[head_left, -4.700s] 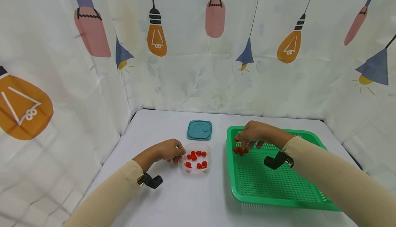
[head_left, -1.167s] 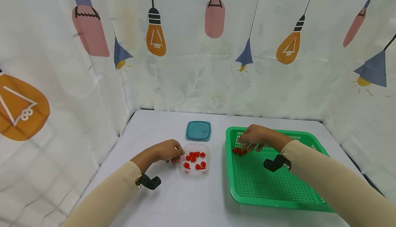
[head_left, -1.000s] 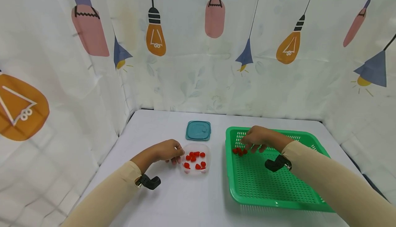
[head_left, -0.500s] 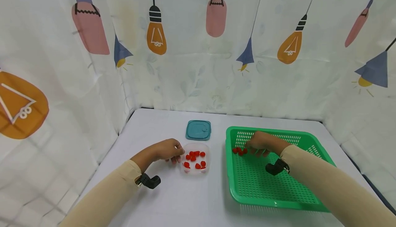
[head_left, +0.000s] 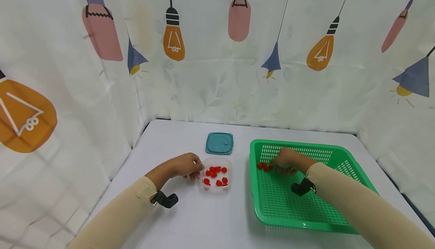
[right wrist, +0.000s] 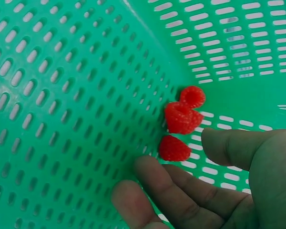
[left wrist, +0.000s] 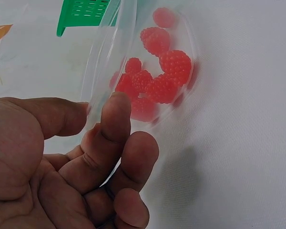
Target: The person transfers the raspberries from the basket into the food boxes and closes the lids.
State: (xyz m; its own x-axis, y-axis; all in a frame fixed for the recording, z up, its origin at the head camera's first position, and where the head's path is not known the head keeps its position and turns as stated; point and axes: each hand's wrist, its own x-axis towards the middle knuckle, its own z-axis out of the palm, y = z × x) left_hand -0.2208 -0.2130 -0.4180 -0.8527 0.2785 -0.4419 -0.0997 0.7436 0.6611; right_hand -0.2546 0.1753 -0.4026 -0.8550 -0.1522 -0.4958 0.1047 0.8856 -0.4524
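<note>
While pinching the left rim of a clear, rounded-square plastic tub (head_left: 217,161) with thumb and forefinger of the left hand (head_left: 186,165), holding thumb and fingers of the right hand (head_left: 288,160) parted, just beside a red, squat conical raspberry (right wrist: 175,148). Lying inside a green, slotted, rectangular plastic basket (head_left: 299,207), near its left wall toward the far corner; slightly longer left to right in the right wrist view, with a tip of uncertain direction. Alongside, bumpy red raspberries (right wrist: 181,119), at least one with its round hollow facing outward. Across the smooth tub floor, scattered pebbly red berries (left wrist: 175,67). Farther off, a flat, teal, rounded-square lid (head_left: 219,143) on a matte white tabletop (head_left: 180,139).
</note>
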